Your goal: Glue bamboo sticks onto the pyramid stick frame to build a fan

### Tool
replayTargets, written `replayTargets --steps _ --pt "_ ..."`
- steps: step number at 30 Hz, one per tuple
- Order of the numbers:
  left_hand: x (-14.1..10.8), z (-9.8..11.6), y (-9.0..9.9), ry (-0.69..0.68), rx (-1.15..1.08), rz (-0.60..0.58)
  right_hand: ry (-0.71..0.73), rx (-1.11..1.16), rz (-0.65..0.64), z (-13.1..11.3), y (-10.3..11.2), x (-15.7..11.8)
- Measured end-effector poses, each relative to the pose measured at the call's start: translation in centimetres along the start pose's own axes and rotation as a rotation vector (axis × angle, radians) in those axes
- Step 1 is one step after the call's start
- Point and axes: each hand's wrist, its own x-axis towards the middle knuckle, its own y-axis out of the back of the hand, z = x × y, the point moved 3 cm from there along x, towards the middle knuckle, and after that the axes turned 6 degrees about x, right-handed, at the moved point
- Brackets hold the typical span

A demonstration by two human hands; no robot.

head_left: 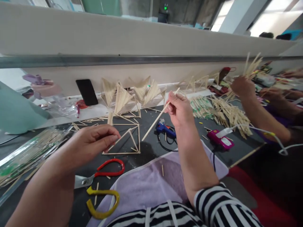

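Observation:
My right hand [179, 108] is closed on a thin wooden stick [153, 125], pinched near its upper end. The stick slants down to the left, its lower tip over the table by a frame of glued sticks [139, 138]. My left hand [94, 142] hangs over the left side of this frame, thumb and fingers pressed together beside a slanting stick; whether they grip it is hidden. Scissors with one red and one yellow handle [110, 173] lie open below my left hand. A blue glue gun [165, 129] rests behind my right wrist.
Fan-shaped stick models [123, 97] and a black phone [86, 92] lean along the back wall. Loose stick piles [230, 113] and a pink power strip [220, 139] lie right. Bagged sticks [35, 154] lie left. Another person's hand [243, 86] holds sticks at right.

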Motion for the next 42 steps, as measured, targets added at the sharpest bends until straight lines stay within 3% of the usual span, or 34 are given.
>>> replayTargets --steps 6,9,12,15,17,20,23,30,34,39,42 --pt "0.4 3.0 -3.2 -0.053 -0.021 -0.064 -0.103 0.001 -0.267 1.3 -4.6 -4.2" --pt "0.3 3.9 -3.7 -0.027 -0.069 -0.106 -0.15 0.039 -0.396 1.4 -6.4 -5.6" --pt "0.1 3.0 -1.7 -0.013 -0.108 0.0 -0.064 0.035 -0.461 0.9 -6.5 -5.5" --pt "-0.7 0.7 1.9 0.008 -0.175 0.215 0.049 -0.071 -0.357 1.0 -5.5 -4.5" --pt "-1.2 -0.8 3.9 0.046 -0.179 0.265 0.07 -0.192 -0.304 1.8 -5.0 -3.9" --pt "-1.3 -2.4 5.0 0.092 -0.159 0.179 0.06 -0.355 -0.277 3.3 -4.4 -3.4" --pt "-0.6 -2.7 4.2 0.063 -0.147 0.066 0.084 -0.398 -0.257 4.1 -4.2 -3.4" --pt "0.7 -0.4 0.5 -0.157 -0.007 -0.095 0.011 -0.283 -0.392 2.5 -6.0 -4.2" --pt "0.7 0.3 -0.1 -0.188 0.004 -0.139 -0.028 -0.211 -0.464 1.7 -8.1 -4.0" --pt "0.9 -1.7 0.5 -0.11 -0.037 -0.339 0.072 -0.138 -0.359 2.8 -8.8 -2.1" --pt "1.4 -4.2 1.7 -0.046 0.018 -0.337 0.078 -0.149 -0.325 4.6 -8.6 -1.1"
